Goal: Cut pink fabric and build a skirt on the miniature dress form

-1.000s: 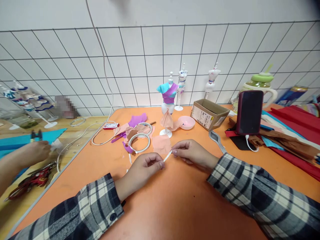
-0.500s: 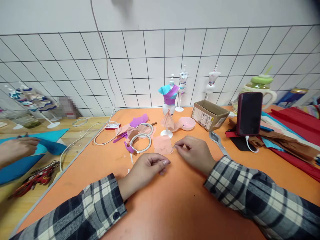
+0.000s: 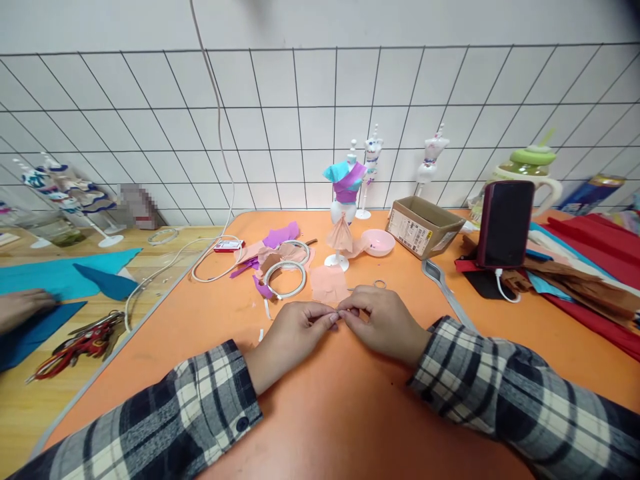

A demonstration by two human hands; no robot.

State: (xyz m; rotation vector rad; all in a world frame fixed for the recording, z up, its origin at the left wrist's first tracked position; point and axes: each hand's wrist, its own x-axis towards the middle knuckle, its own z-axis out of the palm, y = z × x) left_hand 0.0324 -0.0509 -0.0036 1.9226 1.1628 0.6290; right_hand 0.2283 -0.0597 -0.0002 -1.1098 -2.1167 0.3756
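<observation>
My left hand point(image 3: 293, 337) and my right hand point(image 3: 387, 323) meet over the orange table, thumbs and forefingers pinched together at the tips. Whatever lies between the fingertips is too small to make out. Just beyond them a square of peach crepe paper point(image 3: 329, 283) lies flat. Scissors point(image 3: 380, 284) show partly behind my right hand, one finger ring and the blade tip visible. Farther back stands a small white dress form point(image 3: 345, 207) wrapped in turquoise and purple paper, with a gathered peach piece point(image 3: 340, 237) at its lower front.
Left of the square lie a roll of white tape point(image 3: 286, 295) and purple scraps point(image 3: 281, 235). Behind are a pink bowl point(image 3: 378, 243) and a cardboard box point(image 3: 425, 227). A phone point(image 3: 506, 223) stands at right beside coloured paper point(image 3: 595, 243). Another person's hand point(image 3: 25, 310) is at far left.
My right hand has come down and left, and my left hand slightly up, so their fingertips now meet. The scissors have come into clearer view. The other person's hand has moved left and down.
</observation>
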